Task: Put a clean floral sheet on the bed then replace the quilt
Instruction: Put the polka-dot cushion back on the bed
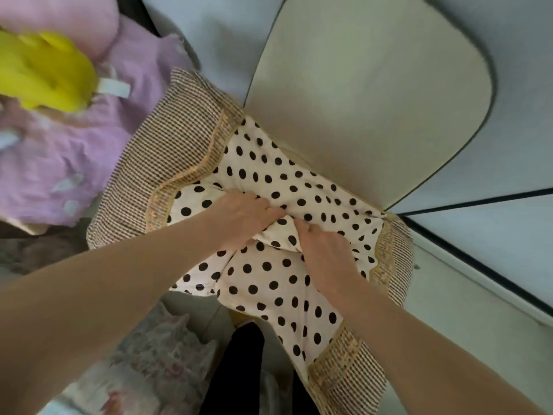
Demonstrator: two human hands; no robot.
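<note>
- Looking down from head height at a cream polka-dot cloth (269, 283) with black spots, bordered by brown checked bands and a yellow trim.
- Gripped near its middle by both bare hands, side by side and almost touching.
- Left hand (239, 217) on the cloth's centre, fingers curled over and bunching a raised fold of the spotted fabric.
- Right hand (326, 253) just right of the left, fingers curled into the same fold, fingertips hidden inside the fabric.
- Draped partly over a cream cushion (371, 103) with dark piping, which lies beyond the cloth's far edge.
- Left of the cloth, a crumpled pink fabric (74, 157), blurred.
- On that pink fabric, far left of the cloth, a bright yellow soft object (48, 76), too blurred to name.
- Below the cloth's near-left edge, a pale floral fabric (155, 363) with faded pink blooms, bunched up.
- Right of that floral fabric, under the cloth's near edge, a dark black shape (239, 369), unclear what.
</note>
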